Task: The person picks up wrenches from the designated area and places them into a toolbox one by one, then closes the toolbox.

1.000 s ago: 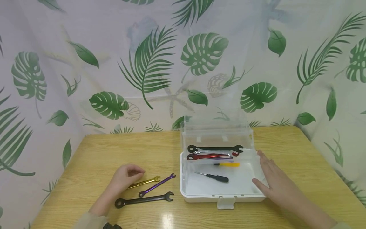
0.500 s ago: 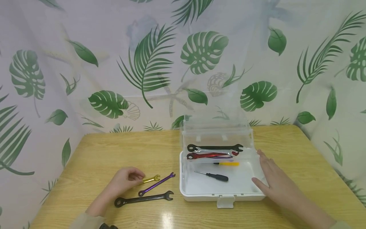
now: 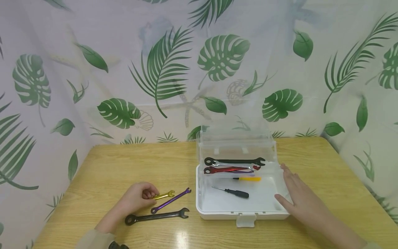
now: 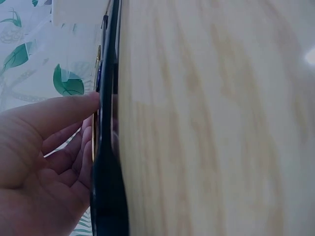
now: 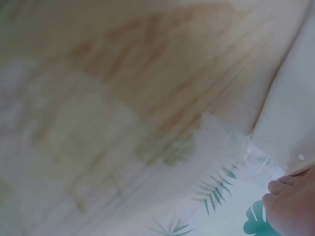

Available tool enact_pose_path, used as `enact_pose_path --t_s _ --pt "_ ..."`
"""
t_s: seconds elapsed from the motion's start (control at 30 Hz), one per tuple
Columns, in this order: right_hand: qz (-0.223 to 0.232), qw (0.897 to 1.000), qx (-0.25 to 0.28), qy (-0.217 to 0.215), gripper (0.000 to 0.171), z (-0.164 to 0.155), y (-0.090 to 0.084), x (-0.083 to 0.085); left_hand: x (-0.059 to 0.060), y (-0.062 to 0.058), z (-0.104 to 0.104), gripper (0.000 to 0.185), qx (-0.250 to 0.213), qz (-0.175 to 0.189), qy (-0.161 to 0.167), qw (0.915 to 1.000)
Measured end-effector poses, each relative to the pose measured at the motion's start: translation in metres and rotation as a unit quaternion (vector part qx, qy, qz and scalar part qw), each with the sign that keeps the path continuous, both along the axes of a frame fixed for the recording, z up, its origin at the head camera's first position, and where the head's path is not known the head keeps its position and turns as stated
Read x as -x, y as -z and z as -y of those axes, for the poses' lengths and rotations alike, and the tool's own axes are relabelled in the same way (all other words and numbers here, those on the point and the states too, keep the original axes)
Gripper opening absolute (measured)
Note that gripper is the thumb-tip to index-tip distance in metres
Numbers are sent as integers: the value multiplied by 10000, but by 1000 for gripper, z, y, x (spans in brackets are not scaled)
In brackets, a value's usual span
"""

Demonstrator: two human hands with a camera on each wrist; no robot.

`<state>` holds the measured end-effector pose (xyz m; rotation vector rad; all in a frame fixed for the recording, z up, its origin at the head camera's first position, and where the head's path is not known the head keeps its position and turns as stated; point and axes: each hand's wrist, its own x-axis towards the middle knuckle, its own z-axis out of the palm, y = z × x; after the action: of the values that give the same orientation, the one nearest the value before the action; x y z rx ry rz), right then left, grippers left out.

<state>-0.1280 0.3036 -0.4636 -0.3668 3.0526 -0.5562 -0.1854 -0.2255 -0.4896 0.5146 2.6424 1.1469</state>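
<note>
Three wrenches lay on the wooden table [image 3: 102, 166] to the left of the open tool box [image 3: 242, 207]: a gold wrench [image 3: 164, 195], a purple wrench [image 3: 171, 200] and a black wrench [image 3: 157, 216] nearest the front edge. The left hand [image 3: 136, 197] had its fingers curled round the handle end of the gold wrench, which looked flat on the wood, not yet lifted. The right hand [image 3: 298, 197] rested against the box's right wall with fingers straight and close together, apparently steadying it.

By the look of it, the step in hand was picking up the gold wrench. Inside the box, several wrenches [image 3: 233, 165] lay across an upper tray, with a yellow-handled tool [image 3: 248, 178] and a black screwdriver [image 3: 231, 192] on the floor below. The next move would likely call for raising the gold wrench clear of the purple one just beside it, then carrying it over the box's left wall without knocking the raised lid [image 3: 236, 138].
</note>
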Motion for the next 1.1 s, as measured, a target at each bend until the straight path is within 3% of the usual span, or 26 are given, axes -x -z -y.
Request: enact_pose_path --t_s 0.63,1.1 --pt "-129 9999 63 -36 92 -1 2 -3 1 1 -3 10 192 -194 55 9996" --pt "68 10000 32 35 94 0 1 -1 0 -2 -7 10 459 -303 -16 9985"
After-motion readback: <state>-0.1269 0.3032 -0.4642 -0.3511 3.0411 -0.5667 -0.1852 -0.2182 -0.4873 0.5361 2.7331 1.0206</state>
